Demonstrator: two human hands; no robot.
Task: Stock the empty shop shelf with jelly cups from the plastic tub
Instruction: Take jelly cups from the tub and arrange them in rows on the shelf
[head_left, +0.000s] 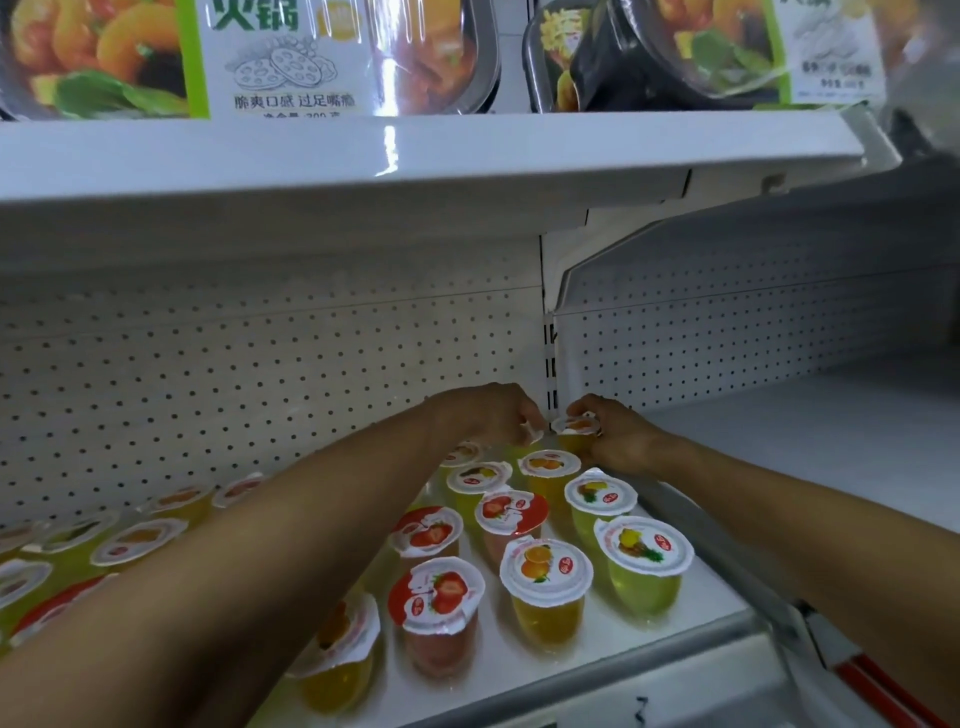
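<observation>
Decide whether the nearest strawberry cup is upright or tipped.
Upright: the cup stands on the shelf with its lid on top, facing up.

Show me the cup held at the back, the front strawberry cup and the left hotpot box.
Held cup (575, 426): head view, its lid.
Front strawberry cup (439, 593): head view, its lid.
Left hotpot box (280, 57): head view, its white label.

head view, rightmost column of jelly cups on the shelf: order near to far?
front pineapple-lid cup → second pineapple-lid cup → orange-lid cup → held cup, gripped by the right hand at the back of the shelf.
</observation>
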